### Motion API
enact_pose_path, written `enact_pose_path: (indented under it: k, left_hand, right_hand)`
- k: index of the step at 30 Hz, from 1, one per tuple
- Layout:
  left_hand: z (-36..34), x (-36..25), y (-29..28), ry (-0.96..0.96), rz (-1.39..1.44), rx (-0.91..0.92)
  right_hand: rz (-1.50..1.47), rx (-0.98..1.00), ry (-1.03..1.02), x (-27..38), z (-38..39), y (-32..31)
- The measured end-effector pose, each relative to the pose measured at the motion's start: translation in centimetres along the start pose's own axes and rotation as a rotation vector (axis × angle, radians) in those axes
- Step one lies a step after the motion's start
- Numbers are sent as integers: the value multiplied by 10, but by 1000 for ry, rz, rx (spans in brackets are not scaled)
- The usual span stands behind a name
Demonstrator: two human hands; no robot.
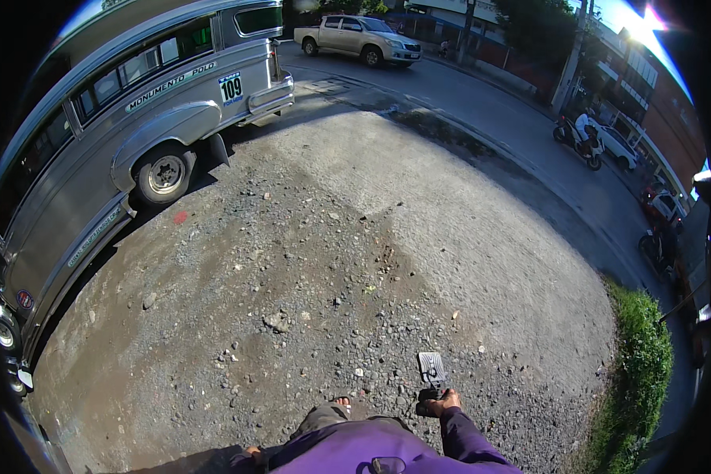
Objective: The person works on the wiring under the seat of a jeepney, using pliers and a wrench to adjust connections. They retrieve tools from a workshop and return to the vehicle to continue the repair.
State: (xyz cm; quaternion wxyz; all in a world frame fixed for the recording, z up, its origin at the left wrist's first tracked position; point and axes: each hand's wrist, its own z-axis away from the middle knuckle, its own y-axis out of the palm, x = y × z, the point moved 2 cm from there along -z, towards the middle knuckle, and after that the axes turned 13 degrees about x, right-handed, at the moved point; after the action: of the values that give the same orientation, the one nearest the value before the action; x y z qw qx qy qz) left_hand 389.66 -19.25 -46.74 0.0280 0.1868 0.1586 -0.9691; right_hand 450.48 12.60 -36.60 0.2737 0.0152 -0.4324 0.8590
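Note:
Out in front and to the right, my right hand (449, 400) is closed on the black lower part of an object with a flat, pale grey rectangular plate (432, 367). Dark marks show on the plate; its exact kind is unclear. The object is held over the gravel, below my waist. At the lower left, beside my hip, only a small part of my left hand (253, 452) shows. Its fingers are too hidden to make out, and I see nothing in it. Purple clothing (347, 446) covers my body, and a foot in an open sandal (343, 401) stands on the stones.
Loose gravel (276, 322) meets a paved strip (482, 229). A long silver jeepney (174, 103) stands at left. Beyond is a road with a beige pickup (359, 39) and a motorcycle with its rider (583, 136). Green grass (640, 363) edges the right side.

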Motion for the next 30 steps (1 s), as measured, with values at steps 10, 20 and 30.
enact_pose_path:
  k: [10,20,30]
  left_hand:
    - [-35,132,-655,-108,748,-633]
    - [-105,240,-804,-421,1198,-61]
    - [-223,433,-1166,-158,495,50]
  right_hand:
    - [66,449,413,114,-222,27]
    - [75,289,113,522,-578,-176]
    - [-106,-24,2,961,-877,-339]
